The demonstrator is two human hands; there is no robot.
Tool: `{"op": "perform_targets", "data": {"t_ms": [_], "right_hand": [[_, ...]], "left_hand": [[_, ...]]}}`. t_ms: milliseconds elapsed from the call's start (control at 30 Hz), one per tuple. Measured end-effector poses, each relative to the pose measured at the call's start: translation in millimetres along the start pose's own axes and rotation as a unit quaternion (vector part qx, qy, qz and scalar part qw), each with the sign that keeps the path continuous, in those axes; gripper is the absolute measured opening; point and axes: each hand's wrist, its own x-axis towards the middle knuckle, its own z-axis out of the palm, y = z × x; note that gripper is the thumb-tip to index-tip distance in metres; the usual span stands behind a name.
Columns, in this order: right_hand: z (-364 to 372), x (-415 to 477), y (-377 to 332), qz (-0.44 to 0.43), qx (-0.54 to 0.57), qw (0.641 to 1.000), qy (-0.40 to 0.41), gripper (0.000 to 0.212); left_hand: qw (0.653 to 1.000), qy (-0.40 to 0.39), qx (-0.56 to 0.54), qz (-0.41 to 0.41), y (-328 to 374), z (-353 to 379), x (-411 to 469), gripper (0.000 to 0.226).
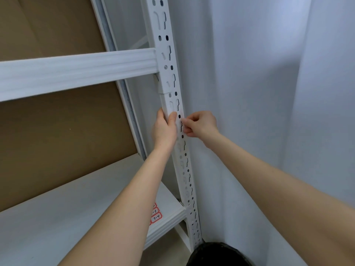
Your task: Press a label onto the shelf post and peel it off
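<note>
Head view: the white slotted upright (173, 104) of a metal shelving rack stands at the rack's front right corner, just beside a pale wall (249, 93), running from the top of the picture down past the lower shelf (76, 208). The left hand (165, 129) grips it from the left edge, thumb laid across the perforated face and fingers wrapped behind. The right hand (199, 124) has its fingers pinched together at the post's right edge, against a slot — whether they hold some small part cannot be told. The post looks like stiff painted steel, light for its length, smooth and a little slippery; its folded edges give the surest hold — the slot rims may be sharp. A ribbed white crossbeam (76, 72) hooks into the post above the hands. Brown board (57, 131) backs the rack. Red-bordered labels (156, 215) sit on the lower shelf, and a dark rounded object (217, 254) lies at the bottom edge.
</note>
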Motion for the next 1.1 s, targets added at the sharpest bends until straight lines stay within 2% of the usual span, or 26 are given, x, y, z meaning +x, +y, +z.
{"op": "perform_targets", "data": {"t_ms": [167,367,700,1100], "right_hand": [[-2,7,-10,-0.055,-0.108,0.993,-0.006,0.036],[-3,15,-5,-0.103,-0.142,0.984,-0.015,0.024],[-5,15,-8,-0.096,-0.157,0.983,-0.012,0.028],[-12,11,-9,-0.063,-0.075,0.995,-0.028,0.016]], "left_hand": [[1.000,0.000,0.004,0.000,-2,1,2,0.028],[1.000,0.011,-0.001,0.004,-3,3,2,0.026],[1.000,0.005,-0.002,0.001,1,1,-2,0.027],[1.000,-0.006,-0.008,0.003,-2,1,0,0.027]]}}
